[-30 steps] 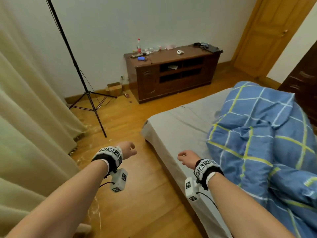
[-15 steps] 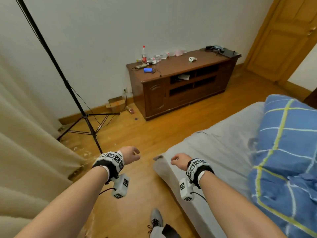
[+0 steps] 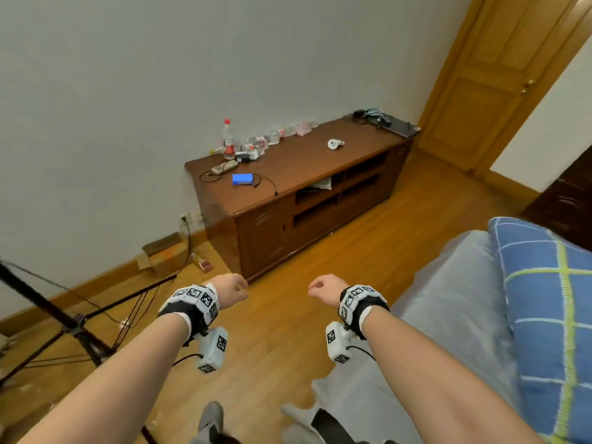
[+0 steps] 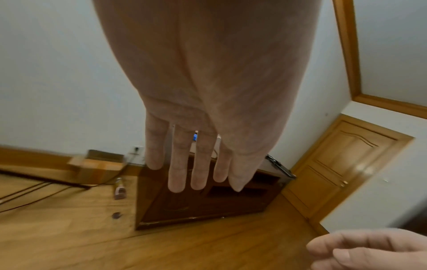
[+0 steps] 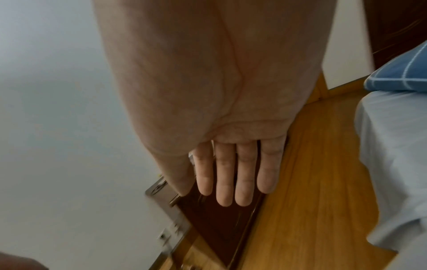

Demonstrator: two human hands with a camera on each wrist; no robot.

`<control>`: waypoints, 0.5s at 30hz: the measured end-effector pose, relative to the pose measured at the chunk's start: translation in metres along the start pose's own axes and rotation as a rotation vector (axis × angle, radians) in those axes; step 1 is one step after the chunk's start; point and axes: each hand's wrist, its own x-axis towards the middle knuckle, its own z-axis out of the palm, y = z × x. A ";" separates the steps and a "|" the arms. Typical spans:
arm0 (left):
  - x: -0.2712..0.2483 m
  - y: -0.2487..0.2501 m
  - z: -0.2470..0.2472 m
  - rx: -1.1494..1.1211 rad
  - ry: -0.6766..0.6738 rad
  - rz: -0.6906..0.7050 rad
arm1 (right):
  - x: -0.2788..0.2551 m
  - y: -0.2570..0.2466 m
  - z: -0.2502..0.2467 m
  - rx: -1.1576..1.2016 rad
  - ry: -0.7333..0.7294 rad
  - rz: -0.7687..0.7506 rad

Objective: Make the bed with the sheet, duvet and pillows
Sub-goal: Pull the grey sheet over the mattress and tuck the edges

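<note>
A bed with a grey sheet (image 3: 455,315) fills the lower right of the head view. A blue duvet (image 3: 551,315) with white and yellow checks is bunched on its right side. My left hand (image 3: 232,290) hangs over the wooden floor, left of the bed's corner, empty, with fingers straight (image 4: 198,164). My right hand (image 3: 323,288) hovers just left of the bed's edge, also empty, fingers straight (image 5: 233,175). The sheet (image 5: 392,155) and a duvet corner (image 5: 402,73) show at the right of the right wrist view. No pillows are in view.
A dark wooden TV cabinet (image 3: 304,193) stands against the wall ahead, with a bottle (image 3: 228,139), a blue device (image 3: 242,179) and cables on top. A black tripod (image 3: 80,325) stands at the left. A cardboard box (image 3: 163,254) sits by the wall. A wooden door (image 3: 499,75) is at right.
My view has swung left and forward along the bed toward its foot corner; the cabinet is nearer and the duvet has slid to the right. Both hands stay empty.
</note>
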 end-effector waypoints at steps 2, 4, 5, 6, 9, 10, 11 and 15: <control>0.068 0.013 -0.042 0.056 -0.033 0.108 | 0.038 0.001 -0.029 0.071 0.053 0.089; 0.133 0.039 -0.083 0.124 -0.070 0.210 | 0.067 0.007 -0.060 0.135 0.090 0.178; 0.164 0.056 -0.100 0.157 -0.088 0.261 | 0.077 0.013 -0.076 0.174 0.121 0.228; 0.194 0.076 -0.115 0.190 -0.107 0.312 | 0.086 0.022 -0.091 0.207 0.157 0.273; 0.274 0.142 -0.145 0.267 -0.168 0.459 | 0.112 0.059 -0.130 0.304 0.251 0.417; 0.298 0.164 -0.150 0.288 -0.181 0.498 | 0.121 0.072 -0.142 0.336 0.281 0.462; 0.320 0.185 -0.154 0.311 -0.196 0.528 | 0.131 0.087 -0.153 0.369 0.296 0.507; 0.413 0.260 -0.171 0.358 -0.235 0.603 | 0.197 0.142 -0.197 0.482 0.262 0.629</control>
